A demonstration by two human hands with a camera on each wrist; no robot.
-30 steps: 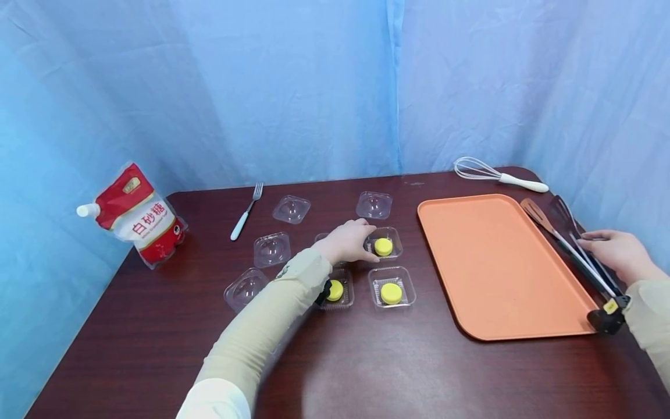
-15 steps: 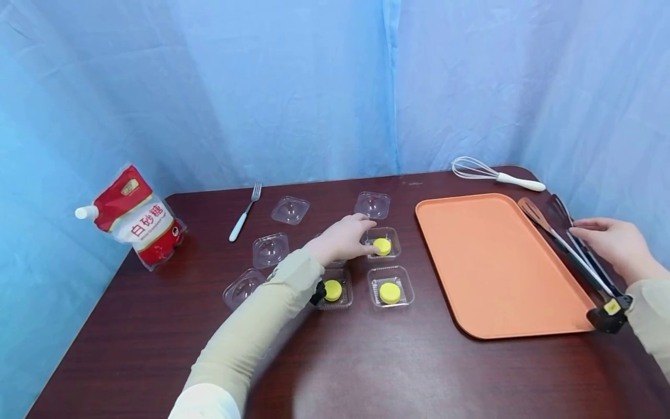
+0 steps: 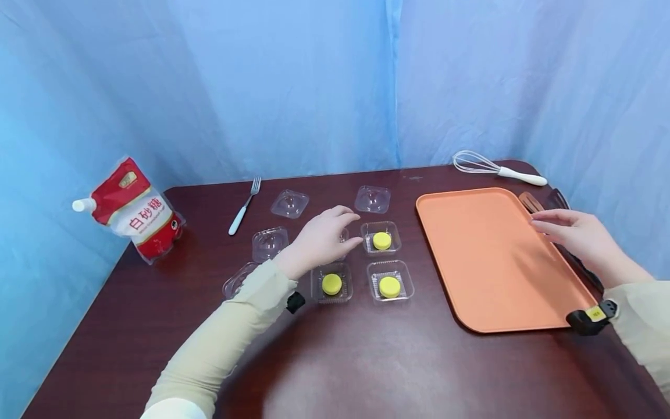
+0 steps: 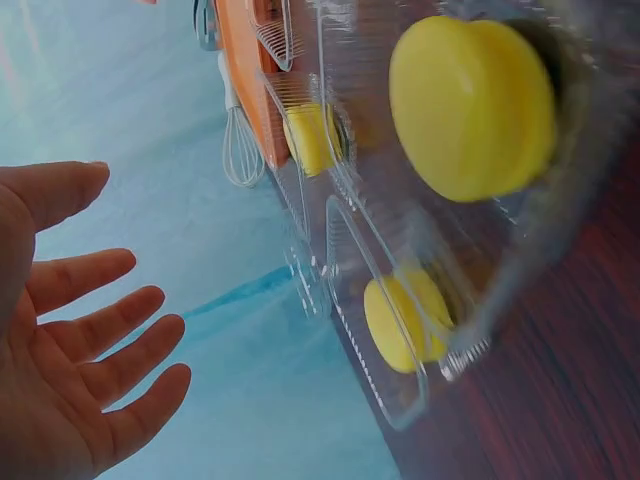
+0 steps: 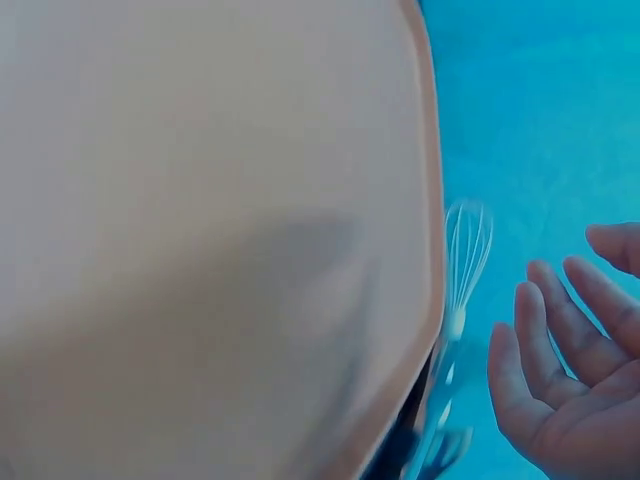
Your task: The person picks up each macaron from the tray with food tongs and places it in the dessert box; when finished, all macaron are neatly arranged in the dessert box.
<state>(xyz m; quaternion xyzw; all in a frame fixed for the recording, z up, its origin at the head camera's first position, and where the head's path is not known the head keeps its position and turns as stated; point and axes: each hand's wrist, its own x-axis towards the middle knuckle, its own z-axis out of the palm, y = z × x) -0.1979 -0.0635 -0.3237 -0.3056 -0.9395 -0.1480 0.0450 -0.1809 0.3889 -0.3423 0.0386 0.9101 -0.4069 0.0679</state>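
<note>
My left hand (image 3: 321, 241) hovers over the clear containers with its fingers spread, holding nothing; the left wrist view shows the same empty hand (image 4: 90, 340). Just right of its fingertips is an open clear container (image 3: 395, 247) with a yellow round piece (image 3: 381, 240) inside. Two more yellow pieces (image 3: 389, 287) (image 3: 332, 284) sit in containers nearer the front. A further container behind the left hand is partly hidden. My right hand (image 3: 583, 241) is raised above the right edge of the orange tray (image 3: 492, 262), its fingers loosely extended and empty, also in the right wrist view (image 5: 580, 370).
Clear domed lids (image 3: 290, 203) (image 3: 373, 199) (image 3: 269, 243) lie around the containers. A fork (image 3: 245, 212) is at the back left, beside a red and white pouch (image 3: 141, 209). A whisk (image 3: 497, 170) lies behind the tray, and dark utensils (image 3: 558, 199) along its right side.
My left hand has drawn back leftward from the back right container. My right hand has moved left from the utensils to over the tray edge.
</note>
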